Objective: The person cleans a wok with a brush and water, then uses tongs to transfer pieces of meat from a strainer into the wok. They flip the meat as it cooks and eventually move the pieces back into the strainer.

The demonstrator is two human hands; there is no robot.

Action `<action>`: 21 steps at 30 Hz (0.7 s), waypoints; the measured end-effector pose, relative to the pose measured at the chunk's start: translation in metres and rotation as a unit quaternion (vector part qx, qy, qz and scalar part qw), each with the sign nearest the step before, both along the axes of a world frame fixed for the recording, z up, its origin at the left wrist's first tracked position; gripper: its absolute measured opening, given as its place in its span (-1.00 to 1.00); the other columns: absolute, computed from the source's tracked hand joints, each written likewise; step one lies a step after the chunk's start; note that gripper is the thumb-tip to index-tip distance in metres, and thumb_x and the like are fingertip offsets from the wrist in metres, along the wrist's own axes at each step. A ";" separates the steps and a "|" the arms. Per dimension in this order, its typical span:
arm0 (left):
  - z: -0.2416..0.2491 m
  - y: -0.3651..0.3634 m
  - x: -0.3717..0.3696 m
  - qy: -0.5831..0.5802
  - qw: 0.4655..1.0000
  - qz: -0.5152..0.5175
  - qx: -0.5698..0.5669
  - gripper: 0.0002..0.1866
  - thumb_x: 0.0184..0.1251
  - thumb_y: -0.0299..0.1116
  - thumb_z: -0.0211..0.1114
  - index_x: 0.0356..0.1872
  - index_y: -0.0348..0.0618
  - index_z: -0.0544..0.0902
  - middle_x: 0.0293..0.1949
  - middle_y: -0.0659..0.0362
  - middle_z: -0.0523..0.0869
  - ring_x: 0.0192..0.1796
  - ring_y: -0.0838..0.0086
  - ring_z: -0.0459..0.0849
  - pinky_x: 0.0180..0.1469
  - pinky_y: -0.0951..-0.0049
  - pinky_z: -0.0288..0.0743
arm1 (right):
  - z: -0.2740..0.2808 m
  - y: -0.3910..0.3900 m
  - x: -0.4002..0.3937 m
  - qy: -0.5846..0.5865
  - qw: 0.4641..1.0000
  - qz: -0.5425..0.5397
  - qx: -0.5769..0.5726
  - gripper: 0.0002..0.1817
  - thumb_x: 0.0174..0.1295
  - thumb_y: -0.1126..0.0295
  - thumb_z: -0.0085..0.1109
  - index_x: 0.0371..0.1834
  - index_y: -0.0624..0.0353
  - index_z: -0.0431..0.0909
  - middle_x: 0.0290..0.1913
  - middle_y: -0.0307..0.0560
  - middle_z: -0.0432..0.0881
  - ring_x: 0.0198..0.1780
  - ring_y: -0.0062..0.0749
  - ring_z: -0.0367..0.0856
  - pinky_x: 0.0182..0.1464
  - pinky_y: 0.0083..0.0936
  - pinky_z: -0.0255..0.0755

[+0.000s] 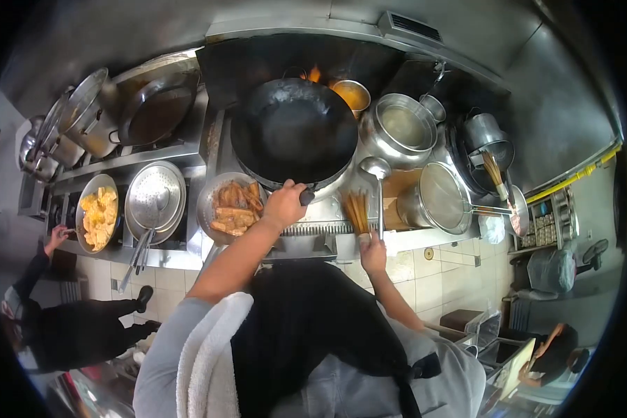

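Wok (292, 129) sits empty on the burner, flame behind it. I have my left hand (283, 204) with fingers closed on its near handle and my right hand (373, 254) gripping the ladle (376, 168); I'd keep the wok level, ladle bowl clear of the rim.

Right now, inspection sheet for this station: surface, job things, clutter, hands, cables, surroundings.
Surface: steel range, flame behind the wok.
Job's things: black wok, looks empty; ladle, bowl beside the wok's rim.
Clutter: tray of fried pieces, strainer, yellow food bowl, pots, brush.
Hands: left hand grips the wok's handle; right hand holds the ladle's handle.
Cables: nothing seen.
Surroundings: tiled floor; a person at left touches the range; another person at lower right.
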State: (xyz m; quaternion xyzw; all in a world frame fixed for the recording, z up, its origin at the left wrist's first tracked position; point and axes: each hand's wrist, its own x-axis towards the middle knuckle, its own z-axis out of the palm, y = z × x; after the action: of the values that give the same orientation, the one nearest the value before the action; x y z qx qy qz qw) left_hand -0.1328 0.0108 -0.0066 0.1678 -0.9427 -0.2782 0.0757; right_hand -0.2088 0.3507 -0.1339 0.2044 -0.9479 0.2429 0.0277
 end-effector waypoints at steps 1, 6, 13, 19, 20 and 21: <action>0.000 -0.003 -0.003 0.015 1.000 -0.003 -0.001 -0.52 0.23 -0.27 0.44 0.21 -0.02 0.75 0.13 -0.04 0.71 0.11 -0.12 0.78 0.22 -0.05 0.69 | 0.009 0.002 -0.002 0.000 1.000 0.001 -0.001 -0.40 0.42 0.29 0.30 0.51 0.19 0.47 -0.02 0.39 0.72 0.05 0.37 0.67 0.15 0.15 0.53; 0.003 0.001 -0.001 0.027 1.000 0.005 -0.004 -0.52 0.25 -0.25 0.46 0.22 -0.02 0.75 0.12 -0.01 0.71 0.10 -0.11 0.78 0.20 -0.04 0.69 | 0.040 0.049 -0.006 0.012 0.994 -0.095 -0.044 -0.63 0.37 0.25 0.40 0.08 0.22 0.56 -0.04 0.25 0.67 0.07 0.27 0.60 0.24 0.08 0.46; 0.003 0.003 0.000 0.022 1.000 0.013 0.005 -0.45 0.22 -0.27 0.44 0.29 -0.02 0.70 0.14 -0.01 0.66 0.08 -0.09 0.80 0.21 -0.04 0.71 | -0.023 0.089 -0.004 -0.167 0.968 -0.163 -0.093 -0.57 0.39 0.13 0.43 -0.03 0.28 0.54 -0.14 0.24 0.70 -0.04 0.23 0.66 0.09 0.01 0.50; -0.002 0.003 0.001 0.030 0.999 0.011 0.007 -0.42 0.21 -0.29 0.42 0.33 -0.02 0.68 0.17 -0.02 0.64 0.08 -0.11 0.80 0.23 -0.04 0.70 | 0.015 0.049 -0.008 -0.044 0.988 -0.123 -0.077 -0.59 0.53 0.11 0.27 0.10 0.26 0.49 -0.11 0.25 0.68 -0.02 0.21 0.66 0.13 0.02 0.51; 0.000 0.003 0.000 0.029 0.999 0.013 0.006 -0.42 0.21 -0.29 0.42 0.33 -0.02 0.68 0.17 -0.02 0.64 0.08 -0.11 0.80 0.23 -0.04 0.70 | 0.021 0.044 -0.010 -0.022 0.991 -0.115 -0.066 -0.60 0.53 0.12 0.28 0.13 0.24 0.49 -0.10 0.27 0.68 0.00 0.26 0.64 0.15 0.07 0.48; 0.002 0.003 0.000 0.027 0.999 0.017 0.008 -0.46 0.24 -0.30 0.45 0.30 -0.01 0.70 0.16 0.00 0.66 0.10 -0.10 0.79 0.21 -0.03 0.70 | 0.025 0.043 -0.015 -0.038 0.993 -0.104 -0.044 -0.63 0.52 0.18 0.24 0.18 0.19 0.47 -0.07 0.31 0.69 0.02 0.32 0.64 0.16 0.11 0.49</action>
State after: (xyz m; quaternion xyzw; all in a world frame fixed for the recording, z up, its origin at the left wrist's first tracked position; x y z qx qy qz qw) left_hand -0.1332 0.0139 -0.0043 0.1765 -0.9352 -0.2889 0.1042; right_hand -0.2234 0.3937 -0.1086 0.0935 -0.9527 0.2881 0.0254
